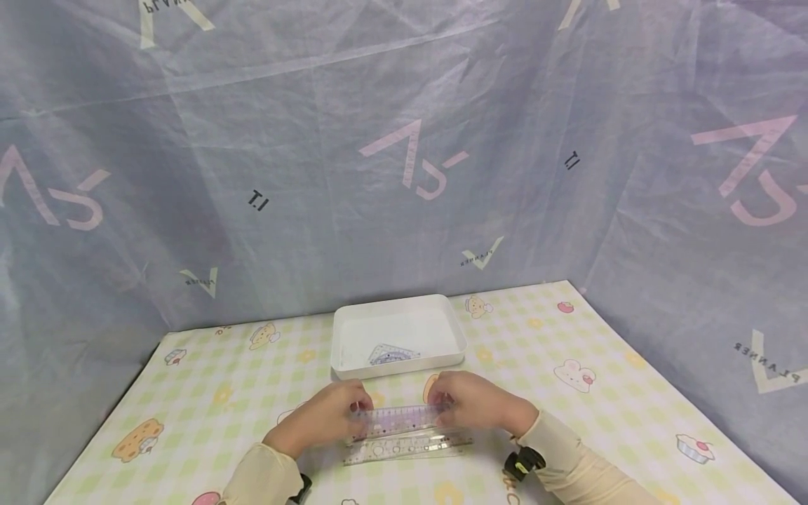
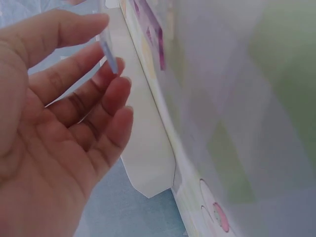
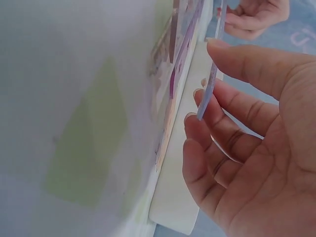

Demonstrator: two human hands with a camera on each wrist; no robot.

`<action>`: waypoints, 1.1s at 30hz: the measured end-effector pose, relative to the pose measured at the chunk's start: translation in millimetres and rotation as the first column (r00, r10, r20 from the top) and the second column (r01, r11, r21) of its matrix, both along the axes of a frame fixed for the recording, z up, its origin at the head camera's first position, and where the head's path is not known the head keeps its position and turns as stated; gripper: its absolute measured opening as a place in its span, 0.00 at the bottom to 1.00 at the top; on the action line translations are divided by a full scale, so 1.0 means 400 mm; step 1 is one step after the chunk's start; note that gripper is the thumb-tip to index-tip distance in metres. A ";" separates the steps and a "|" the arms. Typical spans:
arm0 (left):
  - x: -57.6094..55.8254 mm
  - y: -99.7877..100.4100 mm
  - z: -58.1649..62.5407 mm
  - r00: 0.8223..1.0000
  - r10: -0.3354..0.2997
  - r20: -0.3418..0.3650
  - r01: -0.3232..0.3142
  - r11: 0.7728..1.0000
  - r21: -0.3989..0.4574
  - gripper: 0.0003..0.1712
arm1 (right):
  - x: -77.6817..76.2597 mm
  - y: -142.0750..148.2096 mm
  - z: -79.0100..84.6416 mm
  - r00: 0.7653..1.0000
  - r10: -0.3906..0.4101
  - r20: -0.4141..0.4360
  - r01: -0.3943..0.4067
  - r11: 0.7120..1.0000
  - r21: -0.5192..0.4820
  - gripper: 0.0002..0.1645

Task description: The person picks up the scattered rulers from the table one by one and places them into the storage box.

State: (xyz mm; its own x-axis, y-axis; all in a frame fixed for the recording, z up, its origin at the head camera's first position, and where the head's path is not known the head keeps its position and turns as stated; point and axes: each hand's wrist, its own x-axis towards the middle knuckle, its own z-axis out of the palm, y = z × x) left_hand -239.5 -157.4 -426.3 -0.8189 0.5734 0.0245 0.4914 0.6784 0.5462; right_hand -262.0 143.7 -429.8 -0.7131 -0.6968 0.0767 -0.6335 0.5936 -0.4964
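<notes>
Though just beyond the held ruler, a white tray.

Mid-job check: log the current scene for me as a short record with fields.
left hand: left hand pinches the left end of the raised clear ruler
right hand: right hand pinches its right end
below held ruler: purple-edged ruler
nearer the person: second clear ruler
beyond the hands: white tray
tray contents: clear measuring pieces, exact shapes unclear
surface: checked tablecloth
</notes>
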 end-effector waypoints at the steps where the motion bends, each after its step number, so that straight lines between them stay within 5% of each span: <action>1: 0.000 0.001 0.000 1.000 0.003 -0.011 -0.003 1.000 -0.001 0.12 | 0.000 0.000 0.000 1.000 -0.006 -0.002 0.006 1.000 -0.001 0.13; 17: 0.002 -0.002 0.010 0.993 0.056 -0.107 -0.057 0.998 -0.008 0.14 | 0.001 -0.002 0.003 0.998 -0.037 -0.059 0.033 0.997 -0.063 0.13; 33: -0.004 -0.003 0.013 0.996 0.052 -0.069 -0.053 0.999 -0.012 0.12 | 0.002 -0.009 -0.003 0.997 -0.041 -0.060 0.038 0.998 -0.044 0.13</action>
State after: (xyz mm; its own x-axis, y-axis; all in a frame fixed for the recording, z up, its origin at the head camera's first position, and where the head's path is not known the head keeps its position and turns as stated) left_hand -241.2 -158.8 -421.1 -0.8446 0.5302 0.0741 0.4908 0.7116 0.5027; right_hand -261.1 139.9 -431.0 -0.7332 -0.6633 0.1500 -0.6396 0.5977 -0.4833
